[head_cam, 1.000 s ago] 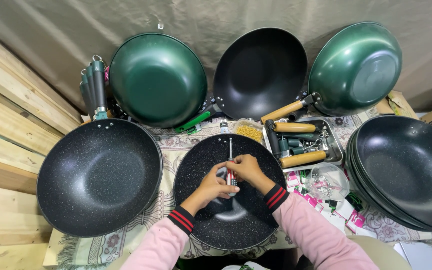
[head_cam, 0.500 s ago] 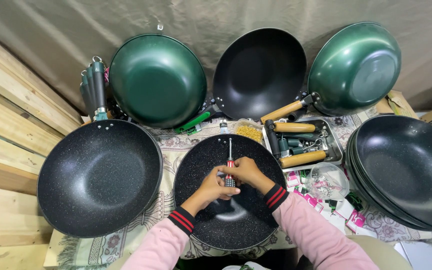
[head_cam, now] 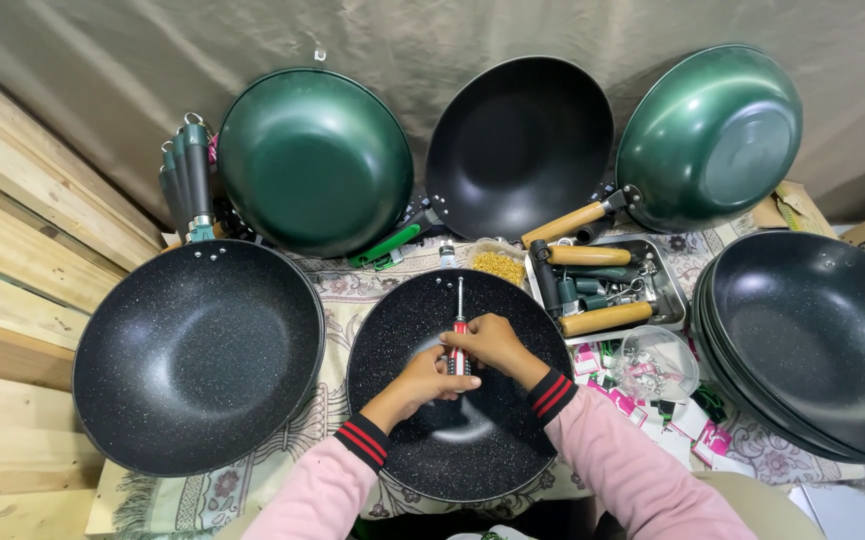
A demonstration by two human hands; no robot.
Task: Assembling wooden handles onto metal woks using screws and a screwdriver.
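Both hands meet over the middle of a round black speckled non-stick pan (head_cam: 408, 440) that lies flat on a patterned cream cloth (head_cam: 343, 295) directly in front of the person. The left hand (head_cam: 431, 377) and the right hand (head_cam: 491, 345) are both curled closed around the red-and-black handle of a slim screwdriver (head_cam: 459, 335), whose silver metal shaft points away from the person toward the far rim of the pan, where two small rivet points sit; the tip lies just short of them. The fingers of the two hands touch each other around the handle. Pink sleeves with black-and-red striped cuffs cover both forearms. To the left, a larger black speckled wok (head_cam: 198, 355) rests beside the pan, near a stack of pale wooden planks (head_cam: 13, 250). Leaning against the grey backdrop behind are a dark green wok (head_cam: 313, 160), a plain black wok (head_cam: 521, 145) and a second green wok with a wooden handle (head_cam: 710, 140). Just right of the pan, a shallow metal tray (head_cam: 668, 290) holds wooden and dark handles with small hardware, and a clear plastic bowl (head_cam: 658, 362) of small fittings stands beside it. A stack of black woks (head_cam: 818, 340) fills the right side.
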